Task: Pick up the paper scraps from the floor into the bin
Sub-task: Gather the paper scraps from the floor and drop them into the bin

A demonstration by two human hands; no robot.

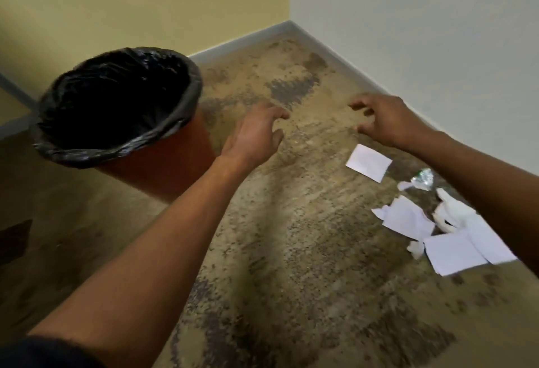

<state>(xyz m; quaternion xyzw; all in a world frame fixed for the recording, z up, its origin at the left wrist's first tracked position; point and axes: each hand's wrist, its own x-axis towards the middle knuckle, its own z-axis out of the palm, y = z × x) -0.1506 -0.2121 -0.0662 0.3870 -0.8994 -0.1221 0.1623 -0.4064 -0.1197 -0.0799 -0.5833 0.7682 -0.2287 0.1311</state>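
Observation:
An orange bin (163, 163) with a black liner (116, 99) stands at the left on the carpet. White paper scraps lie at the right: one flat square (368, 162), a torn piece (407, 217), a larger sheet (455, 251) and a crumpled piece (452, 213). A shiny foil scrap (423, 178) lies among them. My left hand (253, 134) hovers beside the bin, fingers loosely curled, holding nothing. My right hand (385, 120) hovers above the carpet just beyond the square scrap, fingers loosely curled and empty. My right forearm hides part of the scraps.
Mottled tan and grey carpet (277, 251) covers the floor. A yellow wall (145, 3) and a white wall (423, 32) meet at a corner behind, with a grey skirting board (335, 53) along them.

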